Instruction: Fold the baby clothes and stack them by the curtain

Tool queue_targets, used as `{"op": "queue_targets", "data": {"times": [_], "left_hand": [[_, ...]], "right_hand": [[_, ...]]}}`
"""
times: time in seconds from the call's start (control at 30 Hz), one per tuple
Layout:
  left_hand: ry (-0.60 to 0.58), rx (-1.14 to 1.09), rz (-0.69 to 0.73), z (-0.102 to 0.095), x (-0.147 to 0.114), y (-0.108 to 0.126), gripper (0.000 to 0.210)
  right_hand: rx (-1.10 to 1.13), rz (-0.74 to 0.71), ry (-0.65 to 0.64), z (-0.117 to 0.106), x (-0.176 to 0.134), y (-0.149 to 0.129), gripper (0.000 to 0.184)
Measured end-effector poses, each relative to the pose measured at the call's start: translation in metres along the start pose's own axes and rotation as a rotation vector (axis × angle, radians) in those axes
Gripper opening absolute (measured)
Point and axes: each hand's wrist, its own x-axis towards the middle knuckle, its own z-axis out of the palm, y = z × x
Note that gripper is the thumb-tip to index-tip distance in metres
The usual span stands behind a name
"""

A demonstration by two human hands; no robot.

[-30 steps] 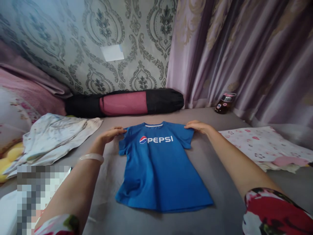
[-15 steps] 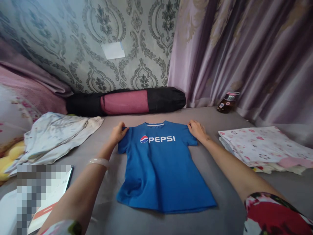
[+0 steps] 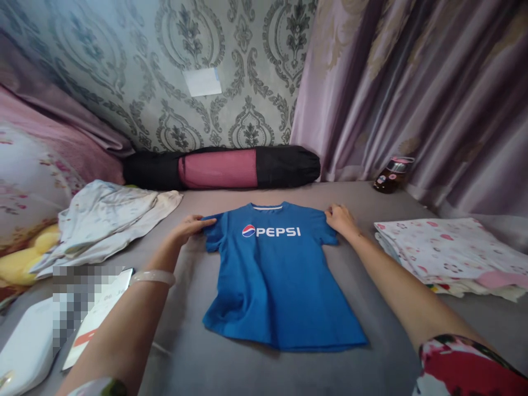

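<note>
A blue T-shirt (image 3: pixel 284 275) with a white PEPSI print lies front up on the grey sheet, its collar away from me and its body rippled on the left side. At the left sleeve my left hand (image 3: pixel 190 228) has its fingertips closed on the sleeve's upper edge. My right hand (image 3: pixel 341 220) pinches the outer edge of the other sleeve, fingers bent. The shirt's lower hem spreads loose towards me.
Behind the shirt lies a long black and pink bag (image 3: pixel 218 169). A dark bottle (image 3: pixel 390 177) stands near the curtain. Folded printed cloth (image 3: pixel 445 247) is at right. At left are crumpled pale cloth (image 3: pixel 111 220), a yellow plush (image 3: pixel 28 258), a phone (image 3: pixel 103 311) and a white device (image 3: pixel 31 341).
My left hand has shifted slightly outward along the left sleeve, its fingers now straighter. My right hand stays at its sleeve. The whole view has swung a little to the left.
</note>
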Motion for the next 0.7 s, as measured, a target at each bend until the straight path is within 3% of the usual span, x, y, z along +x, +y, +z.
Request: {"op": "queue_targets", "data": {"times": [0.07, 0.17, 0.23, 0.37, 0.5, 0.6, 0.7], "left_hand": [[0.004, -0.096, 0.015, 0.001, -0.006, 0.0, 0.047], [0.178, -0.193, -0.044, 0.003, -0.019, -0.004, 0.039], [0.212, -0.196, -0.117, 0.002, -0.033, -0.009, 0.036], [-0.01, -0.142, -0.159, -0.002, -0.08, -0.017, 0.042], [-0.176, -0.069, -0.169, 0.001, -0.135, -0.02, 0.049], [-0.235, -0.034, -0.15, 0.011, -0.168, -0.023, 0.05], [-0.264, -0.007, -0.12, 0.023, -0.19, -0.024, 0.054]], "right_hand": [[0.023, 0.018, 0.045, -0.006, -0.015, -0.003, 0.039], [0.073, -0.014, 0.108, -0.014, -0.038, 0.0, 0.04], [0.128, -0.05, 0.11, -0.017, -0.053, 0.01, 0.035], [0.301, -0.062, -0.09, -0.02, -0.091, 0.038, 0.022], [0.459, -0.055, -0.385, -0.024, -0.144, 0.055, 0.031], [0.472, -0.061, -0.459, -0.027, -0.18, 0.057, 0.037], [0.377, -0.112, -0.444, -0.028, -0.205, 0.055, 0.045]]}}
